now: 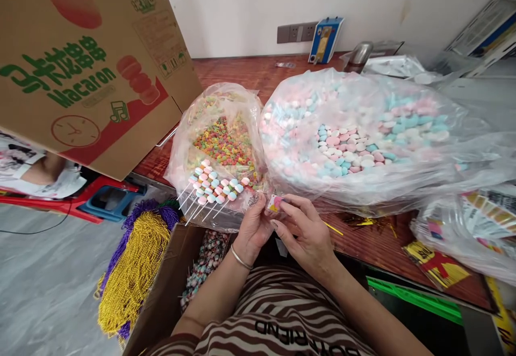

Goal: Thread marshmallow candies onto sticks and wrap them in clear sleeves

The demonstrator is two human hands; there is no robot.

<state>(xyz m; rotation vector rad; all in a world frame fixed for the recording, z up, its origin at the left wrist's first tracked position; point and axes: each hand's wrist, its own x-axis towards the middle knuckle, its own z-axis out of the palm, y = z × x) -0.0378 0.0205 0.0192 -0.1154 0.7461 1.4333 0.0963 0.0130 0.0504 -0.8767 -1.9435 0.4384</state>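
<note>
My left hand (253,232), with a bangle on its wrist, pinches a small printed packet (275,204) in pink, white and yellow. My right hand (306,229) grips the same packet from the right with bent fingers; its contents cannot be made out. Left of my hands, several candy skewers (217,185) with pink, white and blue pieces on white sticks lie on the front of a clear bag (177,154). That bag holds small red, yellow and green ring candies (226,141). Behind my right hand spreads a large clear bag of pink, white and blue candy discs (350,146).
A tall cardboard carton (121,28) stands at the left. Below the table edge, an open box (161,275) holds many finished skewers (205,259), beside gold and purple bead strands (139,264). A blue device (326,38) stands by the wall; plastic packaging (439,221) lies right.
</note>
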